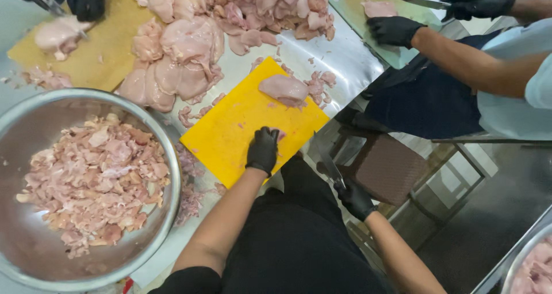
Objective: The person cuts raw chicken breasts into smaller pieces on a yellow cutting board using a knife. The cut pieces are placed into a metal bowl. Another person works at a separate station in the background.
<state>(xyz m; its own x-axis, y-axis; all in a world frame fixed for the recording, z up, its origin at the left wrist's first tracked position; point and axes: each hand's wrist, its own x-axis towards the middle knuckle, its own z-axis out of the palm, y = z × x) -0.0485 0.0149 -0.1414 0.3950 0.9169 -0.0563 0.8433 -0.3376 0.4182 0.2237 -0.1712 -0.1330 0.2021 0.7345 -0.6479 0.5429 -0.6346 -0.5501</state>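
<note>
Our gloved left hand (pixel 263 150) pinches a chicken scrap (pixel 280 135) on the yellow cutting board (pixel 230 133) while our right hand (pixel 355 198) grips a knife (pixel 328 163).

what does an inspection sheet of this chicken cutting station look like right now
surface: steel table, wet, meat scraps on it
job's things: yellow cutting board with one raw chicken piece at its far corner; knife
clutter: raw chicken heap; steel bowl of cut chicken at the left
grippers: left hand, black glove, resting on the board's near edge on a small scrap; right hand, black glove, grip shut on the knife, off the table
cables: nothing seen
surroundings: two co-workers in black gloves cutting chicken on other boards; brown stool
</note>
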